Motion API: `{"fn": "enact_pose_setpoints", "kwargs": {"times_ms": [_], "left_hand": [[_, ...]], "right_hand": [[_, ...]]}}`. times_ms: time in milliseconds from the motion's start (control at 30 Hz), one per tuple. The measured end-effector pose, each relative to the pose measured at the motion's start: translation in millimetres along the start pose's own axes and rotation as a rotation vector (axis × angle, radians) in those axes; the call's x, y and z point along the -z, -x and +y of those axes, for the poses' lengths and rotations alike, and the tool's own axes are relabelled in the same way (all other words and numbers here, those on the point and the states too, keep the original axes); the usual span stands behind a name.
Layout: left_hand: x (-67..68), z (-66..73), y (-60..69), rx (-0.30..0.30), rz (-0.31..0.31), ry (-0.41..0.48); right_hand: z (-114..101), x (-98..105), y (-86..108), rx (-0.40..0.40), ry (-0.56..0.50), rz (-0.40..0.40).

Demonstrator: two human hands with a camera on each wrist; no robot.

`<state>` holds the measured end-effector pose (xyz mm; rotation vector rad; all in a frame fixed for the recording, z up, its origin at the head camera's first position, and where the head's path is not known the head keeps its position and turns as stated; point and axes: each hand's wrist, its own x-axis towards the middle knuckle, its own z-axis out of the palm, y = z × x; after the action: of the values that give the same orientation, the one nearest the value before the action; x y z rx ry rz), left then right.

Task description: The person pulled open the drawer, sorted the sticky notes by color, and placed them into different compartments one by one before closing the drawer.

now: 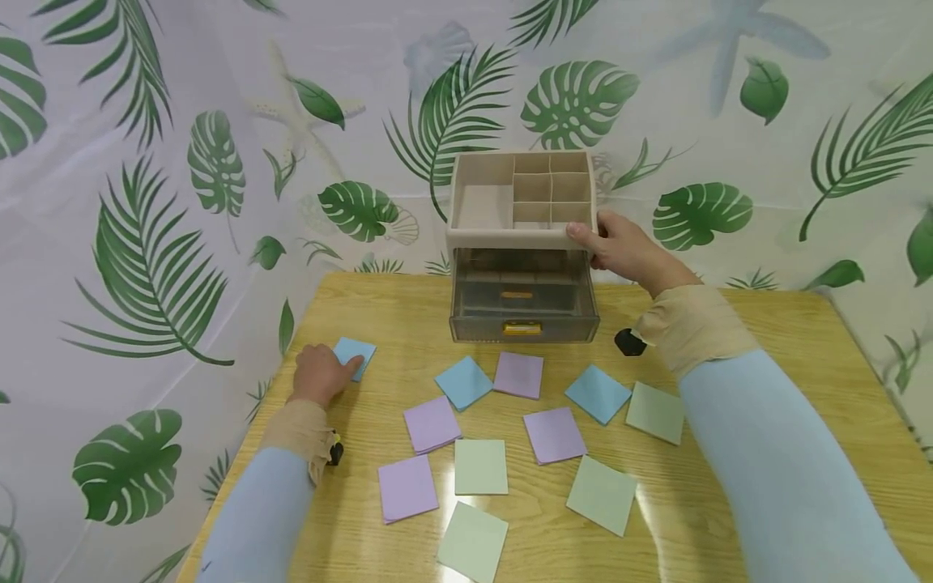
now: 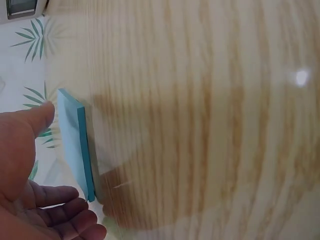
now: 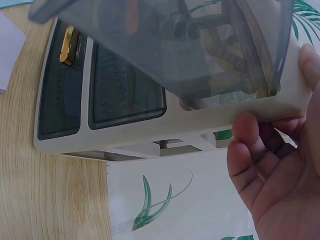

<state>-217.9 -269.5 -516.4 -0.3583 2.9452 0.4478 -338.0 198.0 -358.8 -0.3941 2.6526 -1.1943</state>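
Observation:
My left hand (image 1: pixel 321 374) is at a blue sticky note pad (image 1: pixel 367 351) on the table's left side. In the left wrist view its thumb and loosely bent fingers lie about the two ends of this pad (image 2: pixel 75 142), without a clear grip. With the right hand (image 1: pixel 628 249) I hold the upper right corner of a beige desktop organizer (image 1: pixel 481 237), thumb on the top rim and fingers at its side. A smoky see-through drawer (image 1: pixel 466 328) with a gold handle is pulled out from the organizer's front. The right wrist view shows the fingertips against the organizer's side (image 3: pixel 200 125).
Purple pads (image 1: pixel 406 488), green pads (image 1: pixel 480 467) and further blue pads (image 1: pixel 464 382) lie spread over the wooden table (image 1: pixel 364 551) in front of the organizer. The organizer's top has divided compartments. A leaf-patterned curtain (image 1: pixel 350 121) stands close behind and at the left.

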Motion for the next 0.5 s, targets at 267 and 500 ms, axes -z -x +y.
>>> {"fn": "enact_pose_setpoints", "kwargs": {"times_ms": [267, 500], "left_hand": [[-0.4, -0.8, -5.9, 0.04, -0.032, -0.044], [-2.5, 0.0, -9.2, 0.054, -0.027, -0.023]], "right_hand": [[1.7, -1.2, -1.6, 0.014, -0.012, 0.007], [2.0, -2.0, -0.7, 0.019, -0.031, 0.008]]}}
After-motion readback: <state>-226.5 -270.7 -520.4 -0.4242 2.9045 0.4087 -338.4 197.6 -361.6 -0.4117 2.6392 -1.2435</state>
